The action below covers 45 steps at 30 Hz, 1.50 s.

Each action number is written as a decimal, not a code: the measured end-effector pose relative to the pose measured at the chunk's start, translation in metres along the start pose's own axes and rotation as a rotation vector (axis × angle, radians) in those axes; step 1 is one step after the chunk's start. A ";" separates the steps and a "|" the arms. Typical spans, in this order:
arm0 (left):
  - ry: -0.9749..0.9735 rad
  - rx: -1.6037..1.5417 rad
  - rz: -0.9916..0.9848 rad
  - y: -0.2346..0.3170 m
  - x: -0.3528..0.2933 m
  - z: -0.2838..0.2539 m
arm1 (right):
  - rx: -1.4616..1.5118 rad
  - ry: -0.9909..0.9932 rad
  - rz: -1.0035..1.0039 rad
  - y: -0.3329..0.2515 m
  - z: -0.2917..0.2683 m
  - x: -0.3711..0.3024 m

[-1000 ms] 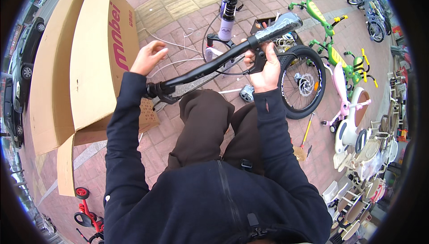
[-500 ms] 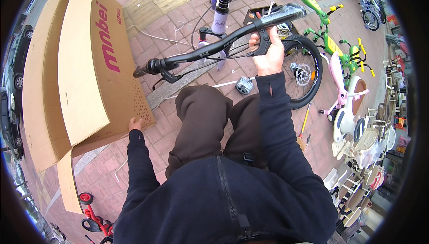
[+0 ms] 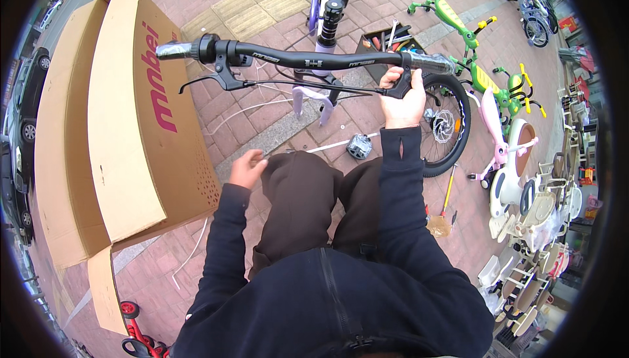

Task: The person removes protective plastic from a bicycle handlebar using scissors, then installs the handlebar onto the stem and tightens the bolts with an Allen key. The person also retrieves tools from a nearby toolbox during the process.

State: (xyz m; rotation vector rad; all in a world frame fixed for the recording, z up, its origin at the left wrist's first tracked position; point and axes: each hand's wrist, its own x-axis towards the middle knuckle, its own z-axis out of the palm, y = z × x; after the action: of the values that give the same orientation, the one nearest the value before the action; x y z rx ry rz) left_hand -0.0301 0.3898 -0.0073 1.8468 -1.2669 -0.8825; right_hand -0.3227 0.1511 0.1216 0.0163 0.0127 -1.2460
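A black bicycle handlebar (image 3: 347,61) hangs crosswise in front of me, nearly level, with brake levers, cables and grips in clear wrap. My right hand (image 3: 403,99) is closed around the brake lever at its right end, just inside the grip. Above my left knee, my left hand (image 3: 246,169) is loosely open and holds nothing I can see. Behind the handlebar stands a pale purple bicycle frame and fork (image 3: 300,100), partly hidden by it. A wheel with a disc rotor (image 3: 464,125) is beyond my right wrist.
A large cardboard box (image 3: 180,178) with raised flaps stands at my left. A toolbox (image 3: 368,45) sits behind the handlebar's right side. A wrapped grey part (image 3: 359,146) lies near my knees. Green scooters (image 3: 481,76) and a pink ride-on toy (image 3: 491,112) stand at right.
The handlebar's left end has swung up and away, so the bar is now nearly level. My left hand has come off the cardboard box, moving right toward my knee. My right hand keeps its hold.
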 end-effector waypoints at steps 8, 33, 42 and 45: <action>0.434 0.288 0.814 0.192 0.068 0.029 | -0.110 0.538 -0.017 0.011 -0.062 0.000; 0.292 -0.446 0.098 0.152 0.238 0.068 | -0.565 1.109 0.359 0.053 -0.357 -0.069; 0.002 -0.023 0.136 0.086 0.262 0.088 | -1.332 0.673 0.732 0.063 -0.193 -0.050; 0.038 0.124 0.165 0.082 0.262 0.104 | -1.519 0.195 -0.026 0.035 -0.101 0.012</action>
State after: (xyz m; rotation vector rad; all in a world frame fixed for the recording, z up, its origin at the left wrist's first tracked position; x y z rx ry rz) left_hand -0.0808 0.1017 -0.0265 1.8138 -1.4553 -0.6909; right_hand -0.2857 0.1532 0.0204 -1.1703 1.1133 -0.9928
